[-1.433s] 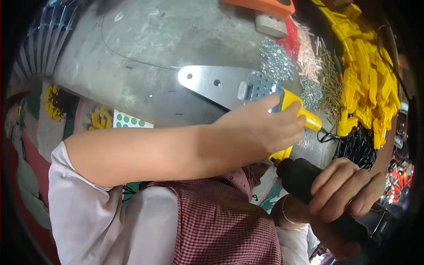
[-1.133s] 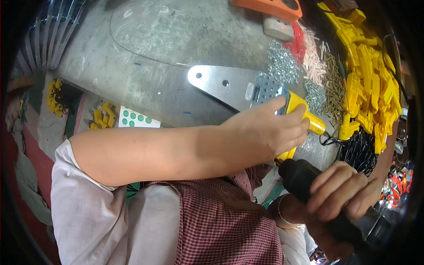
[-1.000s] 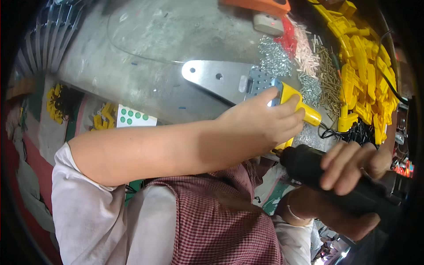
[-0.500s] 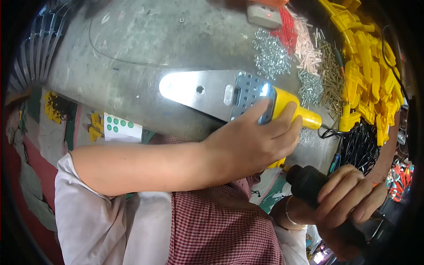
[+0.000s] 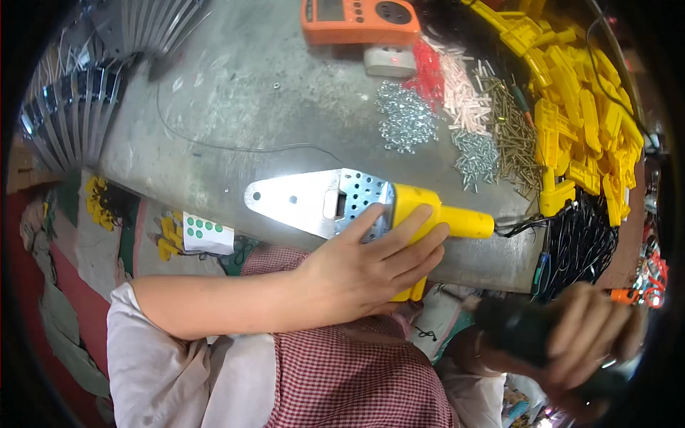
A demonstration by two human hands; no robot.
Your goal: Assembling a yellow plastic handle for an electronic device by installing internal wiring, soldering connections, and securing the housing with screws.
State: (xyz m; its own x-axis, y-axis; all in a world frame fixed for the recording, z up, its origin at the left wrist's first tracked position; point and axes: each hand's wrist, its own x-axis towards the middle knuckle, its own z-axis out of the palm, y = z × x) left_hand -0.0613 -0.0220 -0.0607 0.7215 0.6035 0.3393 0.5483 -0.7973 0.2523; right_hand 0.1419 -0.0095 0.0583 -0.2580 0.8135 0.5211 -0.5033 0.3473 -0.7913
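A pipe welding iron [image 5: 417, 207] with a yellow plastic handle, a perforated metal collar and a flat tapered plate lies at the table's near edge. My left hand [image 5: 374, 260] is closed over its yellow body, fingers wrapped across the top. A black cable runs from the handle's right end. At the lower right, my right hand [image 5: 592, 332] grips a dark power screwdriver [image 5: 517, 328], both smeared by motion. The screwdriver's front end points left toward the yellow housing, with a gap between them. Its bit is too blurred to make out.
Silver screws [image 5: 405, 118], pale pink sleeves [image 5: 464, 89] and brass-coloured screws [image 5: 517, 135] lie in heaps beyond the iron. Yellow housings [image 5: 592, 114] pile up at right, above black cables [image 5: 581, 250]. An orange meter [image 5: 360, 21] stands at the back; metal plates [image 5: 75, 114] fan out far left.
The screwdriver has moved right, away from the yellow housing. The view has shifted, bringing the orange meter further into sight. My left hand keeps its hold on the iron.
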